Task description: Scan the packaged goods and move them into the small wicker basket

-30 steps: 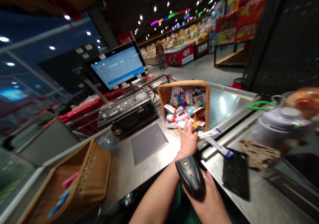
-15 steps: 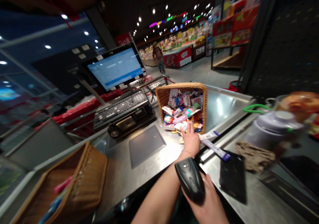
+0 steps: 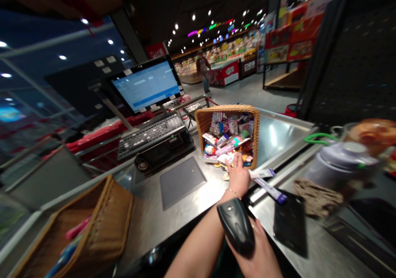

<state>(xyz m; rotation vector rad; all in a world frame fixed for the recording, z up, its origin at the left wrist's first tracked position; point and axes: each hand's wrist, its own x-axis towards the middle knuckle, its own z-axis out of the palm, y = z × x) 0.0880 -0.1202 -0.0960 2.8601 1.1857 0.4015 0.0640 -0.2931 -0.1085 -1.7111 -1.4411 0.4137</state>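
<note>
Okay, our right hand [image 3: 261,247] wraps the scanner [image 3: 236,224], near; our left hand [image 3: 239,179], fingers loosely spread, is at snacks [image 3: 227,147] in the far basket [image 3: 227,108], grip unclear. We judge them light, slick, crushable: pinch ends.

My left hand [image 3: 239,178] hides some of the packets [image 3: 227,149] at its fingertips, and those beyond are too blurred to read. The scanner [image 3: 235,226] covers part of my right hand [image 3: 262,253]. Left of both hands, a wicker basket [image 3: 119,212] is cut off by the bottom edge.
</note>
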